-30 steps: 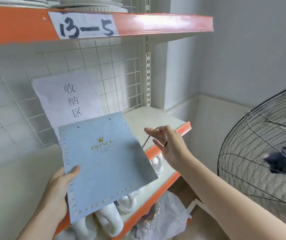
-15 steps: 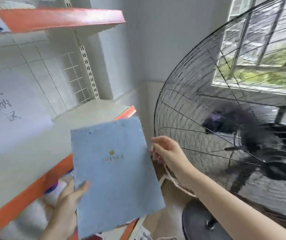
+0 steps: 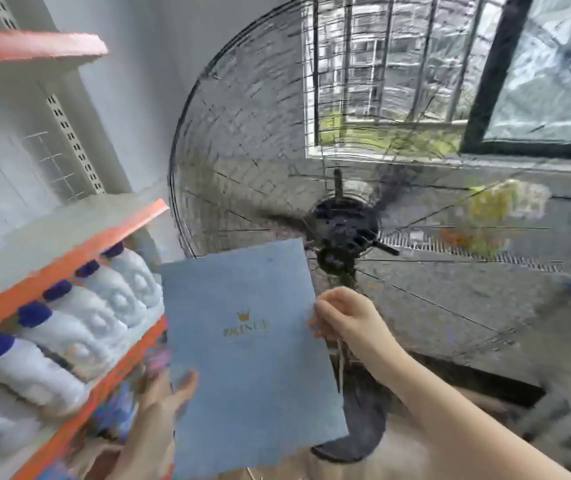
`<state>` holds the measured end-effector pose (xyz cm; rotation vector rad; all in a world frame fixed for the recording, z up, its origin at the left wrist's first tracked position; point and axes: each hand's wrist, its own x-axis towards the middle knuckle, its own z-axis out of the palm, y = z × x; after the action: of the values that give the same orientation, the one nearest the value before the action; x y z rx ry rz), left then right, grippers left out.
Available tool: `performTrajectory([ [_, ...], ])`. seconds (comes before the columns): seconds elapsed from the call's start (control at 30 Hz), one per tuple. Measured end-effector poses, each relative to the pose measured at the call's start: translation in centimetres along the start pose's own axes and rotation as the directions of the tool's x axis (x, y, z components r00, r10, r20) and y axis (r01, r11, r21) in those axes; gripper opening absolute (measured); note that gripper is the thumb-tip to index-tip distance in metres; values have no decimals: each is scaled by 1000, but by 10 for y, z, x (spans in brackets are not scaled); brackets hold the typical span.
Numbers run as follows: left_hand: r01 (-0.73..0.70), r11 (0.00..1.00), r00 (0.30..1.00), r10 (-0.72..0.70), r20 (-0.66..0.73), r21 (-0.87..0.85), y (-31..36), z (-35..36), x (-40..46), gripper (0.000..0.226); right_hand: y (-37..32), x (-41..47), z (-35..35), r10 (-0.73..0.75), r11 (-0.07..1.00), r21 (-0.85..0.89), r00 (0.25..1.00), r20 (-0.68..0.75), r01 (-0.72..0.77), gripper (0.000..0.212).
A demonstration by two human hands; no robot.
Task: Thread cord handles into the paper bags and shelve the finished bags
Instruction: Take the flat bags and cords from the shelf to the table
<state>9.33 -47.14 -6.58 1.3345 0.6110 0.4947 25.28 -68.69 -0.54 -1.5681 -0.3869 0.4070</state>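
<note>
One paper bag [image 3: 249,348], held by two hands.

— What sits at the left of the frame?
— A shelf unit [image 3: 69,252], bottles [image 3: 80,317] lying in a row under its middle board.
— And centre?
— The paper bag [image 3: 249,355], low centre, between the left hand [image 3: 154,420] and right hand [image 3: 344,322]. Behind it the fan [image 3: 343,230]; the window [image 3: 450,74] upper right.
</note>
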Motion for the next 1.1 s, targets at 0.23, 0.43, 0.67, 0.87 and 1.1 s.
performTrajectory([
  [0.23,68,996,994,-73,85,65,-15,97,-55,16,4,-75,-110,13,1000,17,984,-178,-10,12],
  [0.43,33,974,985,-70,160,222,-13,166,-71,58,-1,-112,-176,-13,999,35,938,-348,27,12],
  [0.67,100,986,852,-154,501,133,-23,263,-87,27,12,-148,-250,11,1000,9,830,-557,-7,11],
  [0.87,178,979,732,-200,652,100,-40,352,-92,80,21,-155,-314,-2,1000,11,676,-737,14,8],
  [1.1,176,971,581,-235,779,162,-44,455,-92,21,17,-147,-387,-50,999,-53,470,-881,6,10],
])
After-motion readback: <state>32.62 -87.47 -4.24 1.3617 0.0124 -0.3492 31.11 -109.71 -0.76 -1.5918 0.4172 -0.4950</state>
